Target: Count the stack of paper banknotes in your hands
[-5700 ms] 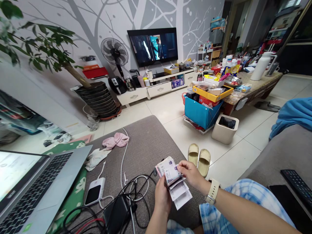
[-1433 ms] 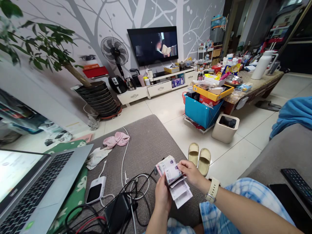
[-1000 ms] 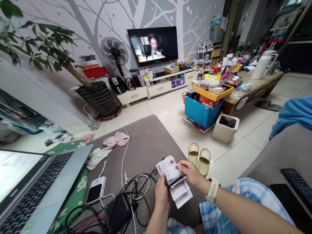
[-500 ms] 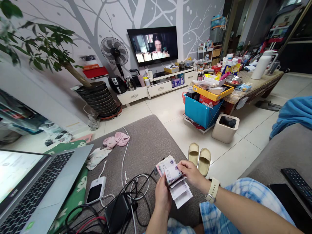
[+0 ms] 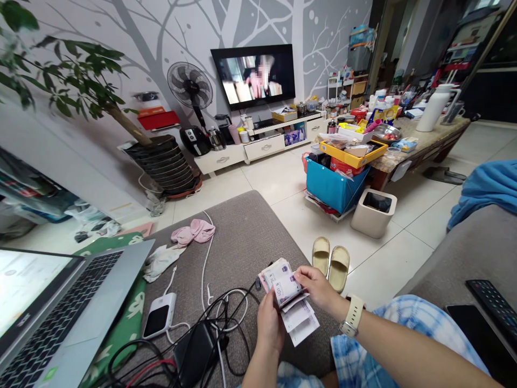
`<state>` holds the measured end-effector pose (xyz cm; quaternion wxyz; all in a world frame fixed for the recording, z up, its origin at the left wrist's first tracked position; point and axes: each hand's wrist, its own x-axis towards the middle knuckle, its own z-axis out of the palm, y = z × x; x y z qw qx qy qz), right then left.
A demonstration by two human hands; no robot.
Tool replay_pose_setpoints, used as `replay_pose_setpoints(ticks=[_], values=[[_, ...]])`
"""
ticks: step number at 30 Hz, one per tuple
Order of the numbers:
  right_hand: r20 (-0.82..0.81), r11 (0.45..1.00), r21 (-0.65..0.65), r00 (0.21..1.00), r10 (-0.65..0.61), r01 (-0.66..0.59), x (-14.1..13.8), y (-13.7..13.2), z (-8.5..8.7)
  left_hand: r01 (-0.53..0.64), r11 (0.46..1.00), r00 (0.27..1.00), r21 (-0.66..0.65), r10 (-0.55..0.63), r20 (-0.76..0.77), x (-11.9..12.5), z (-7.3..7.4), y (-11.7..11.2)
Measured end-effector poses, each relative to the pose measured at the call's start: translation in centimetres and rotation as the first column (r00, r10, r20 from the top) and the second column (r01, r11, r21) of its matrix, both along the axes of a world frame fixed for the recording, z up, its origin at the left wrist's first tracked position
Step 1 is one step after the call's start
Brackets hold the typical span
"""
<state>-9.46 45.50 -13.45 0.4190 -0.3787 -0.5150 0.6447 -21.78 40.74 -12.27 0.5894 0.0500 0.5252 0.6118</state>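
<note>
A fanned stack of banknotes (image 5: pixel 285 283) is held between both hands over the grey sofa seat (image 5: pixel 246 231). My left hand (image 5: pixel 270 320) is closed around the near left side of the stack, thumb on top. Fingers of my right hand (image 5: pixel 317 285) pinch the right edge of an upper note; a cream-strapped watch (image 5: pixel 353 317) is on that wrist. Several notes hang lower, below the right hand, showing pale faces. The ends of the notes inside the left palm are hidden.
Tangled black cables (image 5: pixel 210 323), a white power bank (image 5: pixel 160 315) and an open laptop (image 5: pixel 81 312) lie to the left. Yellow slippers (image 5: pixel 338 267) stand on the floor beyond my right hand. A remote (image 5: pixel 495 307) and a dark phone (image 5: pixel 480 339) lie at right.
Both hands and the banknotes stay almost exactly where they were. Only the picture on the television has changed.
</note>
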Motion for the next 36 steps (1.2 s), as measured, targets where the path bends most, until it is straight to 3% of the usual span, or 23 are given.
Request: replay_pose_setpoints(ticks=[36], values=[[-0.013, 1.0, 0.001, 1.0, -0.017, 0.017, -0.08, -0.1, 0.0, 0.011, 1.0, 1.0, 0.015, -0.011, -0.005, 0.03, 0.28, -0.14]])
